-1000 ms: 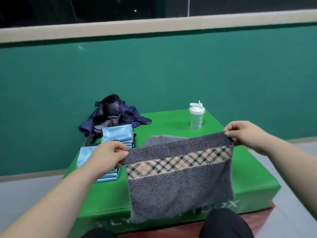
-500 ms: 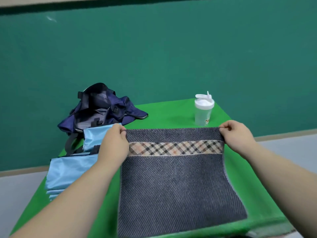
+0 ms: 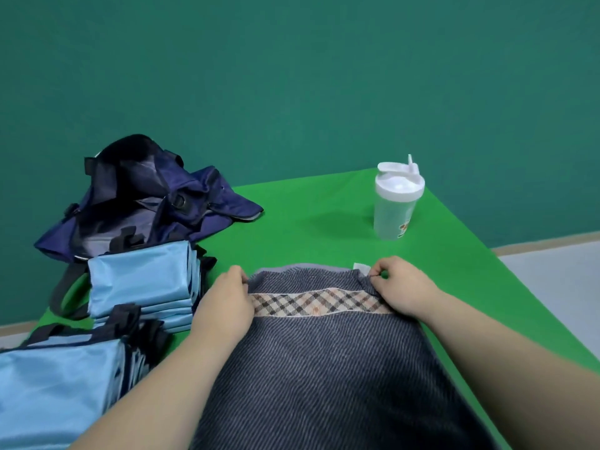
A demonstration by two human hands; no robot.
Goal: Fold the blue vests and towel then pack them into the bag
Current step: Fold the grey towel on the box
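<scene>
— On that green table (image 3: 308, 222), how far had you got?

— Partway, I'd judge. The blue vests (image 3: 139, 280) were folded and lay in two stacks at my left: a farther one, and a nearer stack (image 3: 58, 384) beside my forearm. None of them was in the bag.

— And the towel?

— The towel (image 3: 324, 368) lay in front of me on the table, doubled over as far as I could tell. Its plaid band (image 3: 311, 302) ran across near the far edge. My left hand (image 3: 227, 303) pinched the far left corner with curled fingers. My right hand (image 3: 399, 287) pinched the far right corner, just beside a small white tag (image 3: 360, 266).

— Was the bag ready?

— The bag (image 3: 146, 196) sat slumped and open just behind the farther stack. I saw nothing packed inside, though part of its mouth was hidden. A shaker bottle (image 3: 394, 203) stood well apart, at the far right.

— So what was left?

— Finishing the towel's folds, by my reckoning, then packing all of it.
</scene>
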